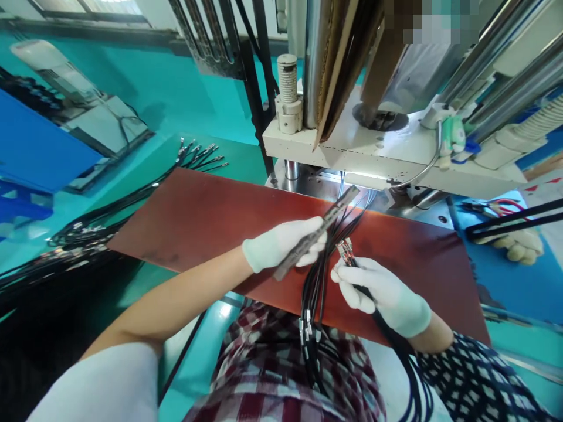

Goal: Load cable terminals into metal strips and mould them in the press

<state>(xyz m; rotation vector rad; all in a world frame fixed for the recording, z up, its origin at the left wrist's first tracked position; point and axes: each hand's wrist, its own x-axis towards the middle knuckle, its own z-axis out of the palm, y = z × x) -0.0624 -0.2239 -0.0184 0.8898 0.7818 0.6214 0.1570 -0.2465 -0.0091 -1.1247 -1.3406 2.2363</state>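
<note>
My left hand point(290, 243), in a white glove, is closed around a flat grey metal bar point(313, 237) that slants up toward the machine. Several thin black cables point(313, 281) run beside and below the bar, over the board's edge and down to my lap. My right hand point(373, 287), also gloved, grips a bundle of black cables with metal connector ends point(345, 249). Those ends point up and left, close to the bar, and the bundle's tails hang down on my right. A reddish-brown board point(229, 205) lies under both hands.
A white press machine point(387, 155) with metal columns stands just beyond the board. More black cables point(145, 190) lie at the left on the green surface. Pliers point(497, 208) and a spare glove point(521, 243) rest on the blue surface at the right.
</note>
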